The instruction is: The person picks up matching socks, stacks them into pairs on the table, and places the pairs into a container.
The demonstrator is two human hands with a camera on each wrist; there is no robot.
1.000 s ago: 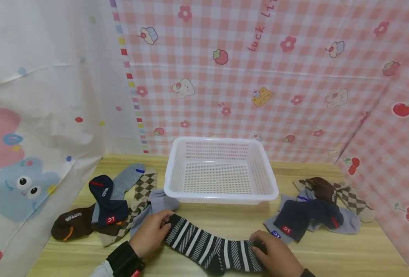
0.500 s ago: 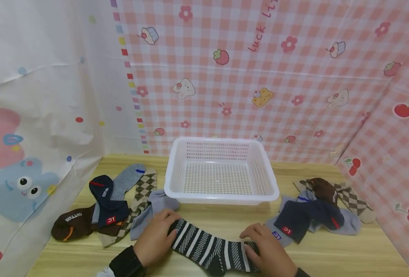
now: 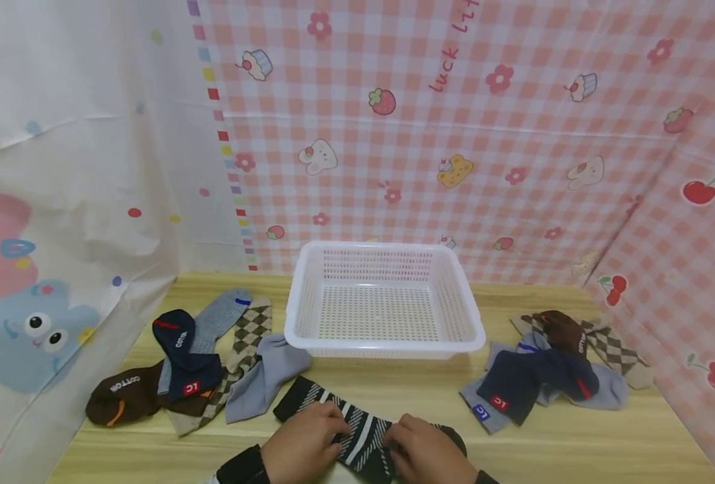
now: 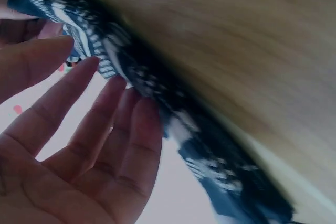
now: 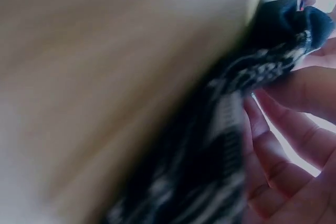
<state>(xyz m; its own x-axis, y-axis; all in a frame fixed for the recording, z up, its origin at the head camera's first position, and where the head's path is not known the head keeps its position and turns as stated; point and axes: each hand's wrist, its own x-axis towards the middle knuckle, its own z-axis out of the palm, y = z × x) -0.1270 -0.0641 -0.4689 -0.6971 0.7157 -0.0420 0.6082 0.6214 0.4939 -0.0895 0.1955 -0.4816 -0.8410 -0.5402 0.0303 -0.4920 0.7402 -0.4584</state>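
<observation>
A black sock with white stripes [image 3: 366, 430] lies across the front of the wooden table. Over its left half is the left hand [image 3: 306, 437], fingertips against the fabric; in the left wrist view its fingers [image 4: 142, 145] are spread and only gently bent. The right hand [image 3: 430, 450] pinches the sock near its middle, close to the heel. In the right wrist view the right thumb [image 5: 310, 90] sits on the bunched striped fabric [image 5: 226, 129], with the other fingers bent beside it. The hands partly cover the sock; its cuff and toe ends stick out on either side.
Behind the sock stands a white perforated basket [image 3: 384, 346] with nothing in it. Several socks, including a navy sock [image 3: 194, 366], are piled on the left. Another pile with a navy sock [image 3: 515, 386] lies right. Patterned cloth [image 3: 363, 134] backs the table.
Both hands have left the sock's two ends and moved inward to its middle, now close together. The basket and side piles have stayed put.
</observation>
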